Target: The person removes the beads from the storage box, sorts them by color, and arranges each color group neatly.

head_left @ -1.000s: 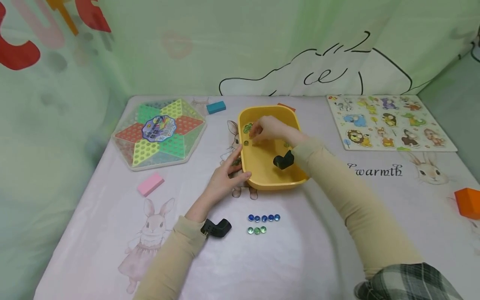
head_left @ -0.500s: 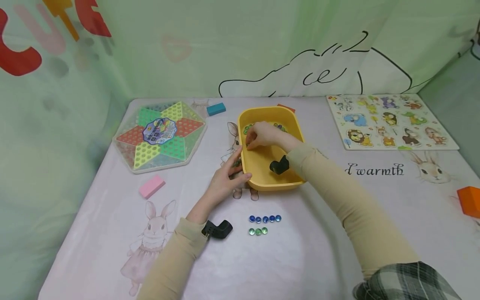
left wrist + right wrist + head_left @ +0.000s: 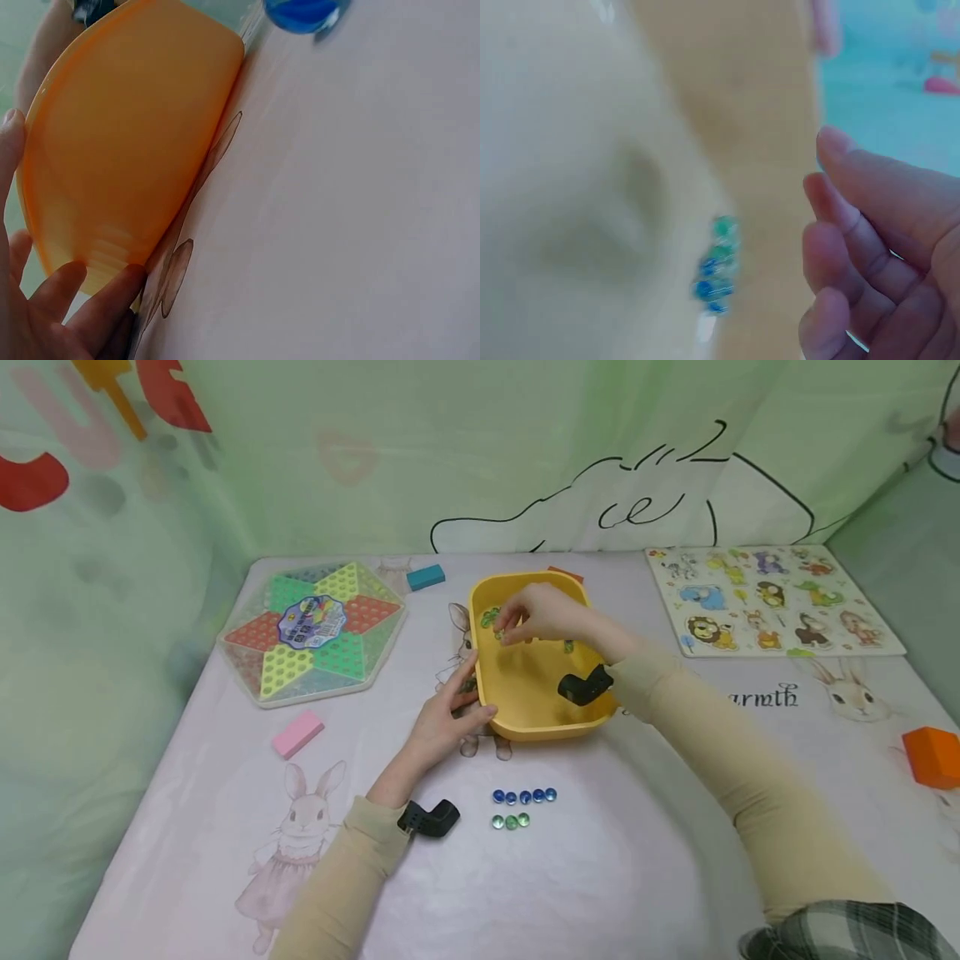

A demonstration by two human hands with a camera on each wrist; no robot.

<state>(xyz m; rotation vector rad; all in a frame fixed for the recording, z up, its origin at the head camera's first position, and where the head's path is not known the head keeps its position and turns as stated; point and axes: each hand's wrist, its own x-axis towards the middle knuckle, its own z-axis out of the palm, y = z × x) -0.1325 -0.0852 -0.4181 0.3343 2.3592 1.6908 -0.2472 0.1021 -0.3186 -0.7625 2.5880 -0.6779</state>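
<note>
A yellow plastic tub (image 3: 536, 710) holds glass marbles (image 3: 490, 617) near its back left corner; blue and green marbles (image 3: 718, 262) show in the right wrist view. My left hand (image 3: 438, 722) rests against the tub's left side. Its thumb lies at the rim and the other fingers spread along the outer wall, as the left wrist view shows. Over the inside of the tub, my right hand (image 3: 543, 612) pinches a small green marble (image 3: 499, 633) between thumb and forefinger; the right wrist view hides it. In front lie a row of blue marbles (image 3: 525, 797) and three green marbles (image 3: 512, 822).
A hexagonal star-patterned board (image 3: 318, 668) lies at the back left, with a pink block (image 3: 297, 734) before it and a blue block (image 3: 426, 577) beside it. An animal puzzle board (image 3: 772, 602) lies at the back right. An orange block (image 3: 932, 757) sits at the right edge.
My right hand reached down at the tub's left inner wall, then rose and drew back slightly with a green marble from there. The left hand has stayed at the tub's side.
</note>
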